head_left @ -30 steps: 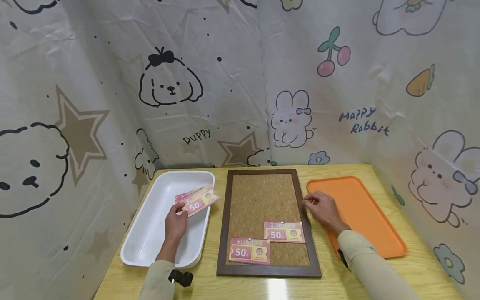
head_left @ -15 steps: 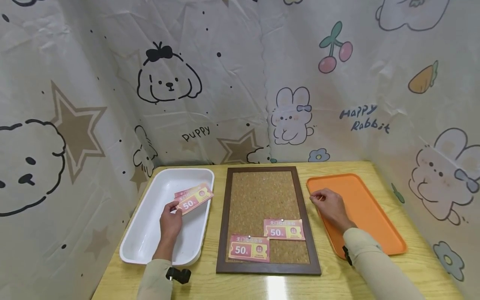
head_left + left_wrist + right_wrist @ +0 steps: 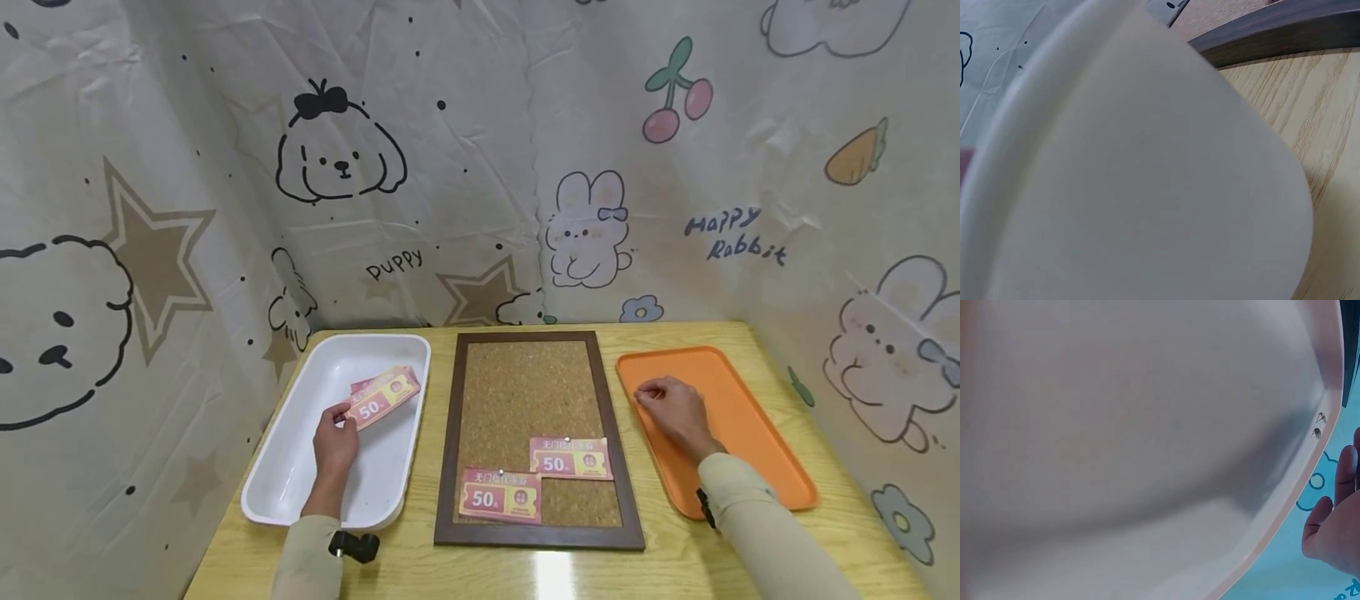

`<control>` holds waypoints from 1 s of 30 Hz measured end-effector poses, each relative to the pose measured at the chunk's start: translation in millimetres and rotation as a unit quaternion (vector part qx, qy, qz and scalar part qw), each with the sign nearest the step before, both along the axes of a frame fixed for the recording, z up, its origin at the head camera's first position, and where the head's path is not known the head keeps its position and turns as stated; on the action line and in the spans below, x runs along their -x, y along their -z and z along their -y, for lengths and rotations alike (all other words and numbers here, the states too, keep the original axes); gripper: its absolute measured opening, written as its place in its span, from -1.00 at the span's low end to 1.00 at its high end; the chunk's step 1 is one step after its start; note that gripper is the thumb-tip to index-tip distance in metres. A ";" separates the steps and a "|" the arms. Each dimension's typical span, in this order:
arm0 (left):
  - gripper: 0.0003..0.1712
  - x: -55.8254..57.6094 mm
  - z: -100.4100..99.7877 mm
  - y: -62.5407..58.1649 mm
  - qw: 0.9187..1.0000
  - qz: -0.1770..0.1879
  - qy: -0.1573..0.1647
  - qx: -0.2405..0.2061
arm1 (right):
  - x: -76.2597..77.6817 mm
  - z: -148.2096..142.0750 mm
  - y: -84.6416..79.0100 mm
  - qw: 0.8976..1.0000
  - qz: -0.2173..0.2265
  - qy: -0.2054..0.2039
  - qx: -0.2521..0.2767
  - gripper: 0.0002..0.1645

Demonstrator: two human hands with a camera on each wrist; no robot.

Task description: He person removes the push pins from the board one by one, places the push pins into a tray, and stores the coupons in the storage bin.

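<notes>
My left hand (image 3: 335,446) pinches the left end of a pink and yellow 50 coupon (image 3: 382,400) over the white basin (image 3: 270,467). Behind that coupon, another pink coupon (image 3: 362,385) partly shows. The basin's outer wall (image 3: 1147,169) fills much of the left wrist view and hides the left hand there. My right hand (image 3: 677,414) hovers by the left rim of the orange tray (image 3: 750,450), thumb and finger apart in the right wrist view. Two small metal pins (image 3: 1319,419) lie close to the tray rim there.
A brown-framed cork board (image 3: 525,392) lies between basin and tray. Two coupons are pinned on it, one at lower left (image 3: 499,497) and one at right (image 3: 572,459). A patterned curtain (image 3: 480,167) encloses the wooden table (image 3: 420,567).
My right hand has moved from the board's right edge rightward over the orange tray. My left hand has shifted slightly left with its coupon.
</notes>
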State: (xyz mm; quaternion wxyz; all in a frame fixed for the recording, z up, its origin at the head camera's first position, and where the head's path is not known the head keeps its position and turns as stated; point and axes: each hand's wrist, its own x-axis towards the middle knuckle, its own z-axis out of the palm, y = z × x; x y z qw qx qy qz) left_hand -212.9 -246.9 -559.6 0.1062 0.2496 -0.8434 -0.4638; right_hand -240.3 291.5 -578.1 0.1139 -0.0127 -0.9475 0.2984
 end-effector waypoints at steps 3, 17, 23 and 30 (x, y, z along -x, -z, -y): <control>-0.58 -1.0 0.9 -1.4 1.000 0.009 0.002 -0.002 | 0.2 -3.4 0.1 1.000 0.012 0.003 -0.003 -0.75; -0.57 -2.9 0.3 1.2 0.999 0.048 0.013 -0.006 | 0.6 -11.9 0.8 0.996 0.083 0.013 -0.018 -0.72; -0.56 -3.7 1.7 3.1 0.998 0.058 0.016 -0.010 | -0.1 -14.6 1.5 0.995 0.096 0.018 -0.020 -0.72; -0.53 -2.6 3.2 -1.0 0.996 0.081 0.025 -0.017 | 1.6 -14.2 2.0 0.994 0.109 0.019 -0.017 -0.67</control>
